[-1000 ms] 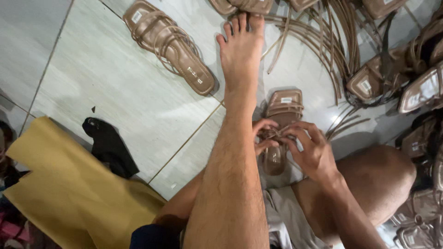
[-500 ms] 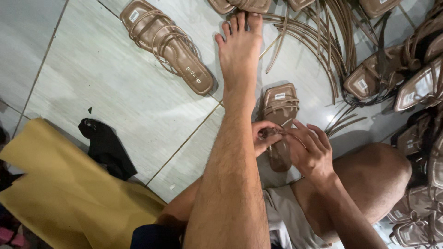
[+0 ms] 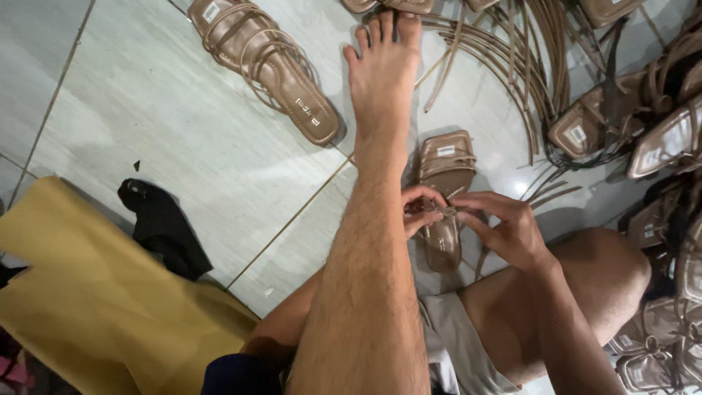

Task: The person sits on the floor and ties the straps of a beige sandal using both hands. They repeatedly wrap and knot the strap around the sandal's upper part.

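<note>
Both legs are seen bare and unshod; the outstretched leg (image 3: 369, 278) is covered with dark hair, and its foot (image 3: 384, 66) shows five unpainted toes. Light grey shorts (image 3: 457, 351) are worn, with a dark navy garment edge (image 3: 241, 374) seen just left of the shorts. The right hand (image 3: 508, 230) and forearm are unsleeved; no ring or watch is seen.

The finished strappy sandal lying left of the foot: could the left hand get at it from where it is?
Probably not directly: the left hand is behind the outstretched leg, which lies between it and that sandal; bare tile surrounds the sandal.
</note>
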